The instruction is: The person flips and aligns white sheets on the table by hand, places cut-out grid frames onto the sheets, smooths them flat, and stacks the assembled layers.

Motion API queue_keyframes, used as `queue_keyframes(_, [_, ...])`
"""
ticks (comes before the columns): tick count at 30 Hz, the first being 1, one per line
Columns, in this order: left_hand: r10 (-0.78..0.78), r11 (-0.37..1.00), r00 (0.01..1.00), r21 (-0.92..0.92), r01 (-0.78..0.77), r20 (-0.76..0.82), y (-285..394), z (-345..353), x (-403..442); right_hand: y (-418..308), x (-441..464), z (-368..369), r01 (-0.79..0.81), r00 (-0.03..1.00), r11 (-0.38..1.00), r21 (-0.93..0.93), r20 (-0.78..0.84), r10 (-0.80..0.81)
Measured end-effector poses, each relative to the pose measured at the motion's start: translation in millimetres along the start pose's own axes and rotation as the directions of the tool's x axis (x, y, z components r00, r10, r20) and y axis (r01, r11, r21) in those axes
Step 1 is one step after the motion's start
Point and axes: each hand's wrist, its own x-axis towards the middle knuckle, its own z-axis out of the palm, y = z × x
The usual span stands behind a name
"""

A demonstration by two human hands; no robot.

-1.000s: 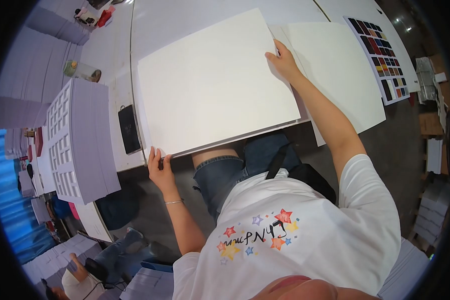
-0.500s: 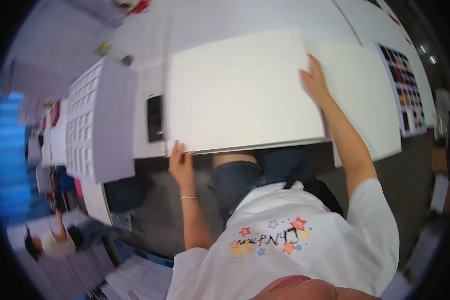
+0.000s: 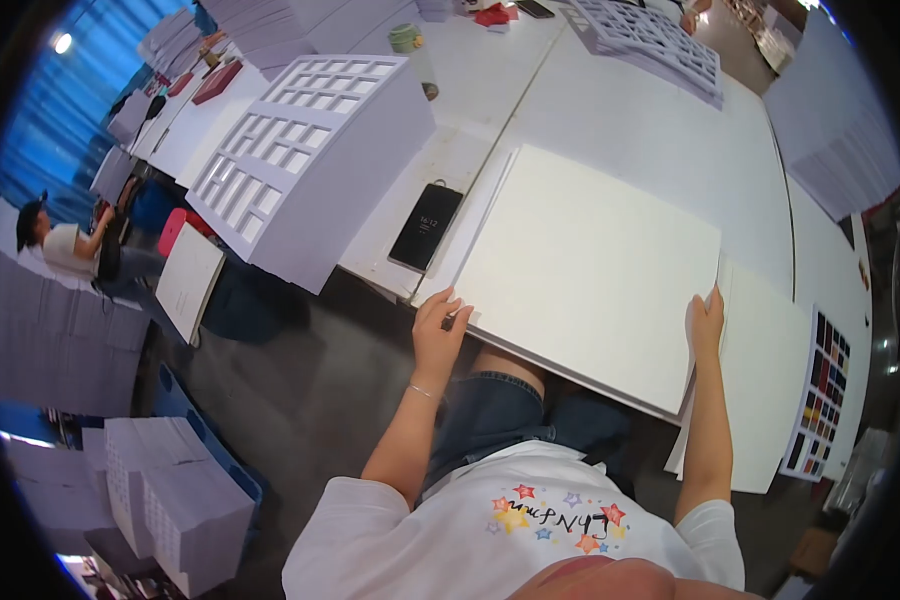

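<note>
A large white board (image 3: 590,270), which looks like the top of a stack of sheets, lies at the table's front edge before me. My left hand (image 3: 438,325) is at its near left corner, fingers bent and pressed against the edge. On the right side, my right hand (image 3: 708,318) grips the board's edge, thumb up along it and other fingers partly hidden. More white sheets (image 3: 755,390) lie beneath and beside my right forearm. A black phone (image 3: 426,227) rests left of the board.
A tall stack of white window-cut panels (image 3: 320,170) stands at the left. Similar cut panels (image 3: 650,45) lie at the far side. A colour swatch card (image 3: 818,395) is at the right. Another person (image 3: 75,245) sits at the far left. Stacked sheets (image 3: 175,500) stand on the floor.
The camera view has turned and shifted, showing more of the left side. My right hand has come down along the board's right edge toward me; my left hand stays at the near left corner.
</note>
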Motion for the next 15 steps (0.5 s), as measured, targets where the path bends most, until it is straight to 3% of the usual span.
queue_keyframes(2, [0.211,0.941,0.977,0.263,-0.211,0.028,1,1,20,2,0,-2,-0.035,0.999,0.999,0.031,0.008,0.034])
queue_keyframes(5, [0.361,0.901,0.928,0.222,-0.372,0.091,10,34,81,0,0,-3,-0.08,0.997,0.996,0.048,0.015,0.079])
queue_keyframes(7, [0.331,0.924,0.93,0.144,-0.354,0.161,15,71,119,-7,0,-7,-0.06,0.997,0.998,0.012,0.047,0.059])
queue_keyframes(10, [0.333,0.905,0.913,0.192,-0.379,0.235,18,123,162,-4,5,-11,-0.046,0.996,0.994,-0.096,0.075,0.053])
queue_keyframes(12, [0.217,0.886,0.935,0.344,-0.309,0.282,24,143,173,5,6,-6,-0.055,0.995,0.983,-0.173,0.072,0.068])
queue_keyframes(14, [0.196,0.885,0.941,0.364,-0.291,0.276,21,155,174,14,2,0,0.061,0.992,0.953,-0.297,-0.091,-0.092])
queue_keyframes(15, [0.167,0.881,0.949,0.391,-0.266,0.269,19,161,174,10,0,-2,0.045,0.991,0.953,-0.3,-0.104,-0.079])
